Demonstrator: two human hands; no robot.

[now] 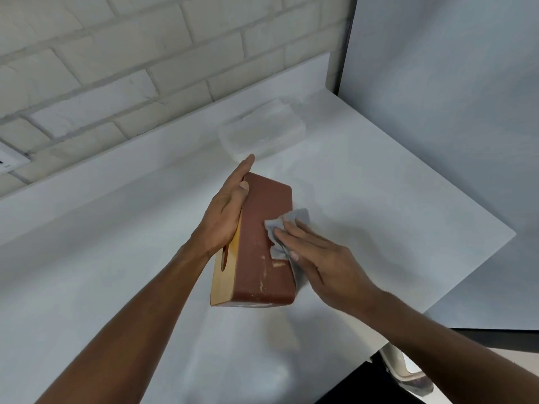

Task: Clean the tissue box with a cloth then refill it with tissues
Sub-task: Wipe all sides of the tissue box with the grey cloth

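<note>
your left hand [226, 212] lies flat along the pale wooden face of the box [256, 246], fingers pressed together and stretched toward the far end, thumb hooked over the edge onto the brown face. it steadies the box rather than wrapping round it. your right hand [320, 258] is flat too, fingers together, pressing the cloth [287, 225] against the right side of the box; the thumb lies on the cloth near the box's top edge.

the box stands on its long side on the counter [116, 287], about mid-frame, its length running away from you and slightly to the right. the brown face is turned up and shows pale scuffs and a chipped patch near the cloth. the wooden face with the oval slot [225, 259] is turned left, under your left palm.

the cloth is grey and crumpled, part of it lapped over the box's top edge, the rest hidden under your right hand.

beyond the box, near the far tip of your left hand, a clear plastic pack [262, 129] lies on the counter close to the brick wall [131, 53]. right of the box a plain panel [452, 112] rises from the counter's edge. whether the box has tissues inside, you cannot tell.
</note>
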